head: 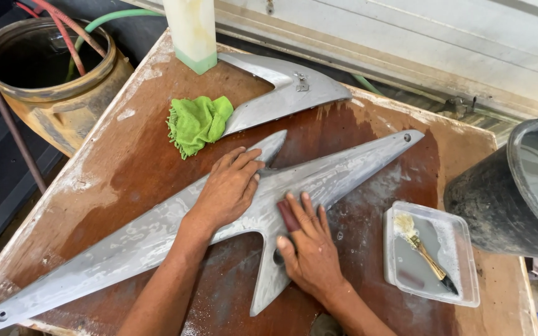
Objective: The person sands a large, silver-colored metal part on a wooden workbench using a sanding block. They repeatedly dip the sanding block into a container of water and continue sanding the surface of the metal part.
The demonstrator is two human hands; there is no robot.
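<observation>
The right hand [311, 249] presses a small reddish sanding pad [288, 215] under flat, extended fingers against the long grey pointed panel [325, 180] lying wet on the brown table [144, 168]. The left hand [228, 190] lies open-palmed on the panel, apparently steadying it. Farther off, a green cloth [198, 122] rests beside a second grey panel [281, 93], within easy reach.

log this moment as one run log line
left hand: flat on grey metal panel | right hand: pressing reddish sanding pad on panel | brush in plastic tray
</observation>
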